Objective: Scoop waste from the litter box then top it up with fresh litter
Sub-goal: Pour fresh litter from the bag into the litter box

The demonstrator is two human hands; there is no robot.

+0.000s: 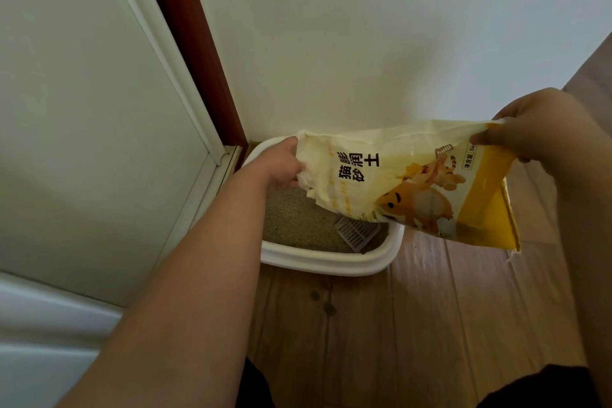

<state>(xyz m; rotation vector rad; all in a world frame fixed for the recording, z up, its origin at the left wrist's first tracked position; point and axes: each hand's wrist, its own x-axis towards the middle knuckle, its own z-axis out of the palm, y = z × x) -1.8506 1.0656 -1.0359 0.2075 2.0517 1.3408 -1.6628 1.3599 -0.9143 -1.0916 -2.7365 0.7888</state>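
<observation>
A white litter box (pixel 331 260) sits on the floor in the corner, filled with grey-tan litter (pixel 298 225). A grey slotted scoop (pixel 356 233) lies in the litter at the box's right side. Over the box I hold a yellow and cream litter bag (pixel 414 182) printed with a cartoon cat, tilted on its side. My left hand (pixel 278 164) grips the bag's crumpled open end, low over the litter. My right hand (pixel 543 126) pinches the bag's upper right corner, held higher. The bag hides the far right part of the box.
A white wall (pixel 364 43) rises behind the box. A white door (pixel 82 126) with a dark red frame (pixel 192 43) stands at the left. Wooden floorboards (pixel 414 325) spread in front. My dark-clothed knees show at the bottom edge.
</observation>
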